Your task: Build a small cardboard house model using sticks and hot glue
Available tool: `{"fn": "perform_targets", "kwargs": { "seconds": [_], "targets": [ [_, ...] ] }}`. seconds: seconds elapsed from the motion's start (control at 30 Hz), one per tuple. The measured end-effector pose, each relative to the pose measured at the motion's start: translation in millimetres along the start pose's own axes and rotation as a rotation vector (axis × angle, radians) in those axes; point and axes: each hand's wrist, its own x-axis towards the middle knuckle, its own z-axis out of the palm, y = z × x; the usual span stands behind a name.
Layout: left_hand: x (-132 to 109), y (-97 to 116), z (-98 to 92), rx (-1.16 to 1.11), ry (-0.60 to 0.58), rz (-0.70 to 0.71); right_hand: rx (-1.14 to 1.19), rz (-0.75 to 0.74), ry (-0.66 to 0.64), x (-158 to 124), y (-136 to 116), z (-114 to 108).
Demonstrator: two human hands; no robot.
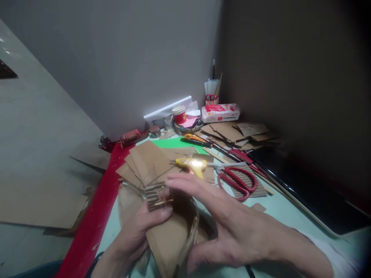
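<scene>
Walls: two behind your table (285, 214), one lighter (124, 65), one darker (275, 65), meeting at a corner.
Red strip: one (89, 224), along the table's left side.
Piece: one cardboard piece (168, 233) between your two hands, near you, with a flat face, a curved wall and a ribbed end.
Your left hand: one (139, 227), its thumb and fingers pinching the piece at the ribbed end.
Your right hand: one (228, 220), thumb and fingers spread wide around the curved wall; you cannot tell whether the tips press on it.
Glue gun: one, yellow (188, 163), just beyond your right fingers.
Scissors: one large red-handled pair (232, 168), right of the glue gun.
Cardboard: two groups, a fan of sheets (150, 158) beyond your left hand and a pile (226, 130) at the back right; overlap hides their count.
Green sheet: one (166, 143), behind the fan.
Pen: one, black (197, 143).
Cup: one, red, white-lidded (179, 116).
Pack: one (220, 113), right of the cup.
Black slab: one (307, 189), far right.
</scene>
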Motion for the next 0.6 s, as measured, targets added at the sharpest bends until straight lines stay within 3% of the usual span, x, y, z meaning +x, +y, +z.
{"fn": "perform_targets", "kwargs": {
  "seconds": [0.17,0.4,0.6],
  "targets": [
    [-2,-1,-0.8,-0.068,-0.062,-0.023,0.091,0.029,-0.037,-1,-4,4],
    [4,-1,-1.8,-0.184,-0.111,0.045,0.103,-0.024,0.195,-1,-2,8],
    [0,-6,-2.4,-0.192,-0.246,0.169,0.038,-0.068,0.383,-3,8,12]
  ]
}}
